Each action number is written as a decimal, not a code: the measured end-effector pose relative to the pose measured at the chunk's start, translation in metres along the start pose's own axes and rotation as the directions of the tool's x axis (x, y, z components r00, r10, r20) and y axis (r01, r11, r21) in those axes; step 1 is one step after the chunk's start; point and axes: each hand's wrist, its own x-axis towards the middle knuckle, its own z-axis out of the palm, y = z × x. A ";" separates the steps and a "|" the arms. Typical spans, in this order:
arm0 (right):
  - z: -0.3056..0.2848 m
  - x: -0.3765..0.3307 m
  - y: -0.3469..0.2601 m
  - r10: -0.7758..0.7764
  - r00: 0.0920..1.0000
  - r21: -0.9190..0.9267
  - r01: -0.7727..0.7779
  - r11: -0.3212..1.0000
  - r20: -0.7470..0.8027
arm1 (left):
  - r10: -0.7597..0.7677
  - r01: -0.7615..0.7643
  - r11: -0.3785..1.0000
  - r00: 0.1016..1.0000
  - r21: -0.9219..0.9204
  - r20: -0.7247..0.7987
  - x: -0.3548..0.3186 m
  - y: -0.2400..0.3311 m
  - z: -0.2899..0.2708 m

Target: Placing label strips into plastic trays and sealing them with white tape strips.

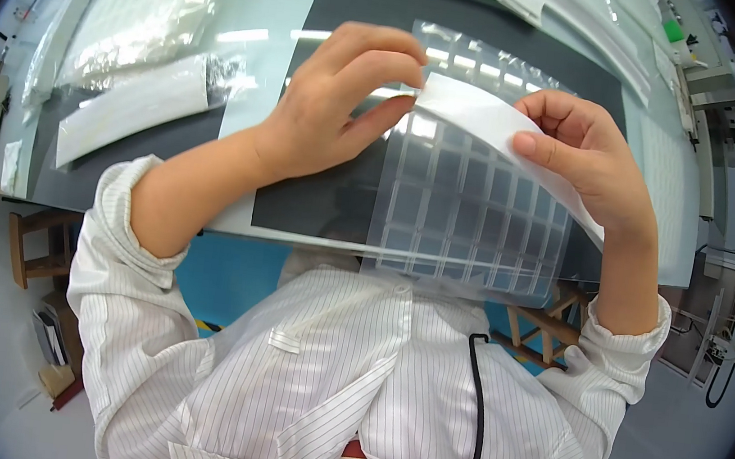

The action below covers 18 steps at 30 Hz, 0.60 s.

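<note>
— What's the left hand (332, 103) doing?
— Pinching the top edge of the clear gridded sheet (469, 214) over the dark mat (365, 12).
— And the right hand (580, 150)?
— Gripping the white backing strip (489, 121), mid-peel, I'd judge (next needs a steady pull while the sheet is held flat).

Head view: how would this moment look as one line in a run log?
left hand: pinches white strip | right hand: holds the strip's other end | clear grid sheet: under both, on dark mat
</note>
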 end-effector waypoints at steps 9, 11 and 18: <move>-0.065 0.026 -0.010 -0.395 0.790 0.336 0.573 0.748 -0.469 | -0.325 0.372 0.914 0.910 -0.163 0.256 -0.007 0.003 0.005; -0.059 0.035 0.013 -0.392 0.777 0.412 0.605 0.681 -0.492 | -0.464 0.638 0.689 0.752 -0.343 0.467 -0.015 0.012 0.004; -0.084 0.060 0.069 -0.398 0.746 0.486 0.656 0.577 -0.534 | -0.583 0.775 0.209 0.588 -0.596 0.561 -0.006 0.004 -0.003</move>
